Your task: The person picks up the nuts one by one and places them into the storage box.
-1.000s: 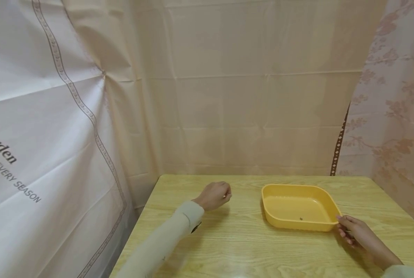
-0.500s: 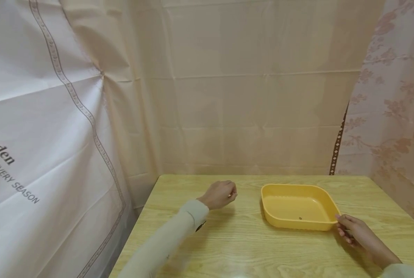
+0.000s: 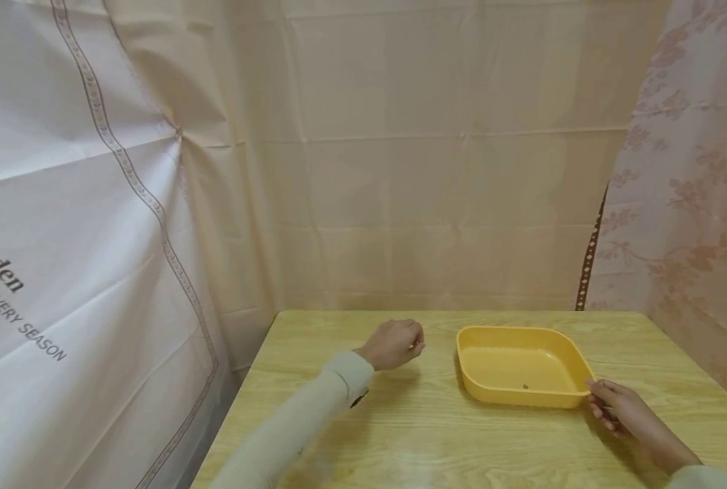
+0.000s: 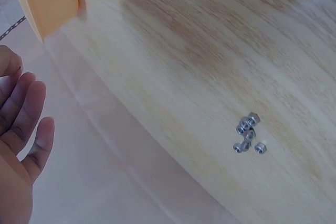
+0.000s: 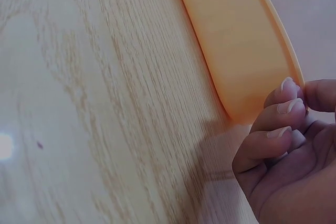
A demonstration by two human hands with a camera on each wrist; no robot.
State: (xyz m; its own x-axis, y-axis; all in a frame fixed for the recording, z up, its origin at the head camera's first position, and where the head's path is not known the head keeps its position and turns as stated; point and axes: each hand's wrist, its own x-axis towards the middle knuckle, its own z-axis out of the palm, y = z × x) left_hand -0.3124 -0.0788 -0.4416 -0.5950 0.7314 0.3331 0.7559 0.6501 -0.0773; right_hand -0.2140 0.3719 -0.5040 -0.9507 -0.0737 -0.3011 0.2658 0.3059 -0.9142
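Observation:
A shallow yellow tray (image 3: 522,401) rests on the table, with a single small nut (image 3: 525,386) on its floor. My right hand (image 3: 622,411) pinches the tray's near right corner; in the right wrist view the thumb is outside the rim and the fingers are curled against the wall. Left of the tray, my left hand (image 3: 394,344) is above the table with thumb and fingertip together. A tiny dark bit, apparently a nut, shows at that pinch in the left wrist view, mostly hidden by the fingers. Several metal nuts (image 4: 248,134) lie in a loose cluster on the wood.
The wood-grain table (image 3: 424,435) ends at a back edge close behind the tray. Beige cloth (image 3: 436,204) hangs behind it. A white printed cloth (image 3: 82,238) hangs on the left and a flowered one (image 3: 693,204) on the right.
My left hand has moved a little to the right, toward the tray, with its fingers still held together. The right hand keeps its pinch on the tray corner.

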